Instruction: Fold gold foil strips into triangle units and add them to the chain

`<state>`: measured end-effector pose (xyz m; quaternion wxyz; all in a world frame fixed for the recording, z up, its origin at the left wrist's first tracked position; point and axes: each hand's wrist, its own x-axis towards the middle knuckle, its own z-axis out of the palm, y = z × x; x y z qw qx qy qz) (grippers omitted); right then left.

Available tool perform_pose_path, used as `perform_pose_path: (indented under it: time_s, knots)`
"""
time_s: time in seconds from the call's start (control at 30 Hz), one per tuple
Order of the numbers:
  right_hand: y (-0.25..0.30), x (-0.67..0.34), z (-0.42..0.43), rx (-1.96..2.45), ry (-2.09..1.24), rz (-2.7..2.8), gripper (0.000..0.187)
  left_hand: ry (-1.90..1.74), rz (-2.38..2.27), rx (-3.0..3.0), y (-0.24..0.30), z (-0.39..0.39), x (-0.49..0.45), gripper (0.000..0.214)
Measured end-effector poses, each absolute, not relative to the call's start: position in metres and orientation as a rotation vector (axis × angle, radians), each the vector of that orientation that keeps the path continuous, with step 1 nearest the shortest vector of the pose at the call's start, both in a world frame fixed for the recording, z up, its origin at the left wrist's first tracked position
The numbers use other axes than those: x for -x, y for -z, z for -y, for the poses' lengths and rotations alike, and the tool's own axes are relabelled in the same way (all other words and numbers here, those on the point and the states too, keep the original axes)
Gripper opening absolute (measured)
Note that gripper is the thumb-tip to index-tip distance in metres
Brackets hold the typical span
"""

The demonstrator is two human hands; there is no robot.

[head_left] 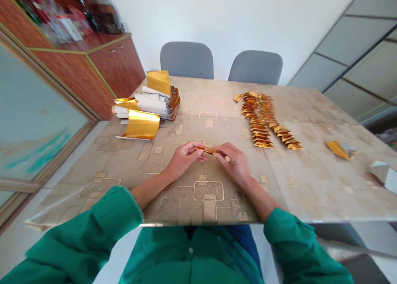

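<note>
Between my hands, just above the table's near half, is a small folded piece of gold paper (208, 150). My left hand (188, 156) pinches its left end with thumb and fingers. At the right end, my right hand (232, 160) pinches it the same way. To the far left lies a pile of gold foil paper sheets (143, 124) with white backs, some of them curled. Rows of folded gold paper pieces (259, 120) stand close together at the back right.
A patterned cloth covers the table (173, 184). A loose gold piece (338, 149) and a white paper scrap (384, 175) lie at the right. Behind the table stand two grey chairs (186, 60). A wooden cabinet (102, 65) holding bottles and bags is at the left.
</note>
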<state>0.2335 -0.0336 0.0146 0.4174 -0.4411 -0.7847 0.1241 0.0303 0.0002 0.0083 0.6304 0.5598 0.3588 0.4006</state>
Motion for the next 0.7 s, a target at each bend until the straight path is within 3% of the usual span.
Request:
perform_pose_path:
  time_s: [0.43, 0.7]
  knots:
    - [-0.011, -0.231, 0.033, 1.158, -0.239, 2.027, 0.019, -0.884, -0.897, -1.382, 0.000, 0.001, -0.034, 0.035]
    - [-0.010, -0.220, 0.035, 1.138, 0.032, 2.168, 0.025, -0.929, -0.963, -1.355, -0.005, 0.000, -0.040, 0.021]
